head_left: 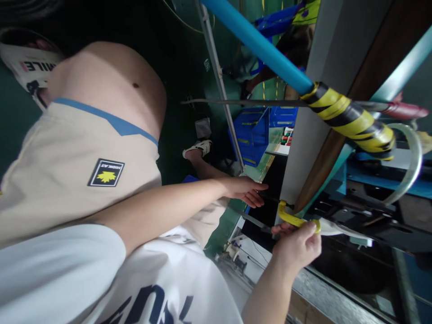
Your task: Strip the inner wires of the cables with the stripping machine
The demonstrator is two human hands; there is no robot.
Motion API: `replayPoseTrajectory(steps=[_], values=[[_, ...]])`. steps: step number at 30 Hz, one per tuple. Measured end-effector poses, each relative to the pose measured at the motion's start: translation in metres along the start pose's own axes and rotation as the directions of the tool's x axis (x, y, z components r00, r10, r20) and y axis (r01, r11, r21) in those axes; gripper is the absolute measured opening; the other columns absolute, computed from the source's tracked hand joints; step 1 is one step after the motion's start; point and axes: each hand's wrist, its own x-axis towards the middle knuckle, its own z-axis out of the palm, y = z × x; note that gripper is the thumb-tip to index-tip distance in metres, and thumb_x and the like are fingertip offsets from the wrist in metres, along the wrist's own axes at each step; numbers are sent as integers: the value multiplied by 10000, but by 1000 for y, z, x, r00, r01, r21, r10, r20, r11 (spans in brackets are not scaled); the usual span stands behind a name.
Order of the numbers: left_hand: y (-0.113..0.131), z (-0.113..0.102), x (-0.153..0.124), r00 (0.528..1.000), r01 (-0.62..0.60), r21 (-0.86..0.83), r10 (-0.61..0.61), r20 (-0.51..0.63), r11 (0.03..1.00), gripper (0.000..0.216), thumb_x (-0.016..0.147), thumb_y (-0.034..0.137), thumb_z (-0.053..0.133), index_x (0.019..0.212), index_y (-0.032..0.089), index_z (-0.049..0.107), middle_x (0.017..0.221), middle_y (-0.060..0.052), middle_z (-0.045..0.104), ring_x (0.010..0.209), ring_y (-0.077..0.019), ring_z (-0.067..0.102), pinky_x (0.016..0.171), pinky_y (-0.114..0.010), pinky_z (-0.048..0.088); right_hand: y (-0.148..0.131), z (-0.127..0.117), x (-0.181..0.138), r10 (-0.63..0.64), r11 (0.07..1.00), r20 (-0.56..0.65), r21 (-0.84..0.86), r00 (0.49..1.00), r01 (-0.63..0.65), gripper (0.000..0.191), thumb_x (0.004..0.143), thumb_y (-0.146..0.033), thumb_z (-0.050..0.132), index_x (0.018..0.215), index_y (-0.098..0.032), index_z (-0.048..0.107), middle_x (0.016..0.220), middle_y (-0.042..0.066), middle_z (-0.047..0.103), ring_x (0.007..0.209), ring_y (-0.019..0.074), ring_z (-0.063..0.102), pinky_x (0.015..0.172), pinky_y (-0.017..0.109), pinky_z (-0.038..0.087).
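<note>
My right hand (297, 246) is closed around the lower part of a yellow C-shaped clamp (289, 218), beside the edge of a grey and brown panel. A thin dark screw rod runs from the clamp's upper end toward my left hand (245, 190). That hand has its fingers loosely stretched out near the rod's far end, and whether they touch it is hard to see. Part of the clamp is hidden behind my right fingers and thumb.
A blue bar (263, 45) with a yellow-and-black taped end (351, 119) slants above my hands. Grey metal rods (219, 81) cross nearby. Blue crates (251, 135) stand on the green floor. Another person's bright sleeve (307, 12) shows at the top.
</note>
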Motion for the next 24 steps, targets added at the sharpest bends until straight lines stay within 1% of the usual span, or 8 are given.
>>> replayPoseTrajectory(steps=[3,7,14,17,18,21,22,24], values=[[-4,8,6,999,-42,-73,40,-32,996,247,903,309,701,774,99,680,752,-86,731,740,-160,699,856,-330,536,2,3,-3,-20,1000,-4,-13,1000,20,252,971,-436,511,803,-252,474,491,-36,577,314,190,545,285,283,436],[-12,10,16,996,-65,-145,55,-76,987,289,964,309,612,774,99,670,737,-94,722,717,-164,704,851,-343,544,4,4,-3,-18,1000,-1,-10,1000,18,254,970,-442,507,804,-252,478,501,-35,587,320,188,549,298,286,456],[-24,8,27,992,-106,-207,89,-93,973,214,879,291,725,792,111,649,750,-95,715,749,-190,713,834,-360,560,6,0,0,7,1000,14,-21,1000,-7,285,953,-495,517,821,-245,481,501,-21,607,323,204,572,289,293,463],[-23,8,25,990,-128,-213,112,-89,969,140,839,213,745,870,126,640,801,-85,717,797,-192,715,850,-369,554,6,0,0,18,1000,16,-17,1000,-18,293,949,-499,520,814,-243,481,496,-21,609,314,200,571,283,287,462],[-23,8,23,988,-139,-210,122,-90,968,171,810,171,758,928,137,639,842,-77,720,821,-187,713,857,-367,549,6,0,0,19,1000,15,-16,1000,-18,290,950,-496,519,812,-244,480,491,-24,608,311,199,568,282,284,463],[-21,4,19,984,-161,-178,145,-99,971,467,708,100,801,1123,201,612,968,-47,717,884,-181,696,865,-371,530,4,1,0,16,1000,9,-14,1000,-16,284,950,-490,519,808,-248,473,479,-30,600,308,201,564,277,285,463],[-20,2,17,984,-161,-154,146,-103,975,520,682,104,816,1148,211,612,972,-41,713,886,-182,687,854,-367,524,4,2,-1,13,1000,5,-15,1000,-13,282,950,-489,520,808,-251,470,476,-34,595,308,203,562,279,287,465],[-18,-2,15,983,-158,-94,148,-108,983,517,648,121,835,1123,199,646,924,-32,701,865,-176,661,814,-336,509,3,2,-2,5,1000,-2,-19,1000,-5,274,950,-480,522,806,-254,468,471,-39,585,308,205,559,284,292,468]])
